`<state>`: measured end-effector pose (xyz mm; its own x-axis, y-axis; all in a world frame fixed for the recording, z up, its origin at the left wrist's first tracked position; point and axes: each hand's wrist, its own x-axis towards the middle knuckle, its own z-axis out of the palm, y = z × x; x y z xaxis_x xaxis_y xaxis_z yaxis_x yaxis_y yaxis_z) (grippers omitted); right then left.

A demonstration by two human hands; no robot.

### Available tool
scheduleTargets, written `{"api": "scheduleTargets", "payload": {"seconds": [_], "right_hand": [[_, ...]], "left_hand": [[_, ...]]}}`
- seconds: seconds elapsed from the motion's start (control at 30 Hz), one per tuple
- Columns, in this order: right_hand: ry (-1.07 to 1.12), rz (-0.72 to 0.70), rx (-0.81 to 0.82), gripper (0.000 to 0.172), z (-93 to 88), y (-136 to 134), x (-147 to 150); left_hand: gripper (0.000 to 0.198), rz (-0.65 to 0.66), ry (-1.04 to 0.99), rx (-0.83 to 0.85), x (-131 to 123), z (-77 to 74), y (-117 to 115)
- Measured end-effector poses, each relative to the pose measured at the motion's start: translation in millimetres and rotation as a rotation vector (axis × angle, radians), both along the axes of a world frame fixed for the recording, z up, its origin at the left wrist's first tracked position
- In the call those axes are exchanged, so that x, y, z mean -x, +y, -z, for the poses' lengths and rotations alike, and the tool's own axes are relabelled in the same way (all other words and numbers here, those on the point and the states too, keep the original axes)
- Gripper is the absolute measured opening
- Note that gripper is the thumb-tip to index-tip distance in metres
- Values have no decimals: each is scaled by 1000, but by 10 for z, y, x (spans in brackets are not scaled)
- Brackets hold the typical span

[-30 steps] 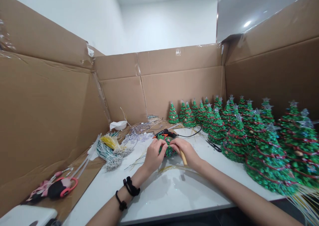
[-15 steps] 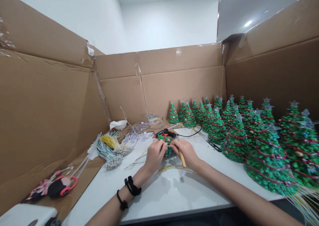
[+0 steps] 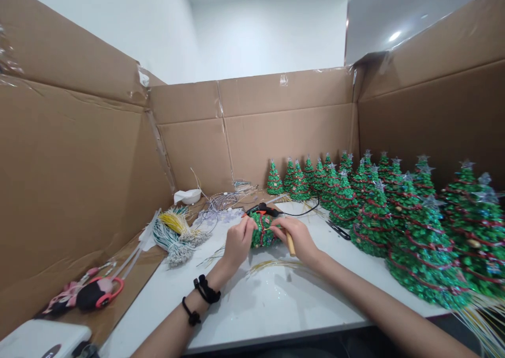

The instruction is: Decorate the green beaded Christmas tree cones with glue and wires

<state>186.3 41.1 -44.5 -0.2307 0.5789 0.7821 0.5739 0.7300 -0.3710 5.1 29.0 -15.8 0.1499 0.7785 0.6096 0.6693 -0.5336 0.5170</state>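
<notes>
A small green tinsel Christmas tree (image 3: 262, 238) with red garland lies on the white table between my hands, its form partly hidden by my fingers. At its left side, my left hand (image 3: 236, 240) is closed with thumb and fingertips pinched together. A thin yellowish wire (image 3: 269, 228) stretches across the tree from the left fingertips toward the right ones. My right hand (image 3: 299, 237) is closed at the tree's right, gripping a tool with a wooden handle (image 3: 291, 244); the tool's working end is hidden. Just behind the tree lies a black and orange glue gun (image 3: 261, 209).
Many finished-looking trees (image 3: 374, 218) stand along the right. Bundles of white-tipped wires (image 3: 177, 242) lie left, near a white scoop-like dish (image 3: 187, 197). Black snips (image 3: 338, 230) rest right of my hands. Loose yellow wires (image 3: 272, 265) lie in front. Cardboard walls (image 3: 288, 137) enclose the table.
My left hand has shifted left, away from my right hand, showing more of the tree and a longer stretch of wire. My right hand stays nearly in place with the wooden-handled tool.
</notes>
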Motion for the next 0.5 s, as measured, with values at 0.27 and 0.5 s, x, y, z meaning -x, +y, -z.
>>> {"api": "scheduleTargets", "payload": {"seconds": [0.27, 0.5], "right_hand": [[-100, 164, 130, 19, 55, 98, -36], [-130, 195, 144, 16, 26, 45, -14]], "left_hand": [[40, -115, 65, 239, 113, 3, 159], [28, -48, -134, 433, 100, 55, 250]]}}
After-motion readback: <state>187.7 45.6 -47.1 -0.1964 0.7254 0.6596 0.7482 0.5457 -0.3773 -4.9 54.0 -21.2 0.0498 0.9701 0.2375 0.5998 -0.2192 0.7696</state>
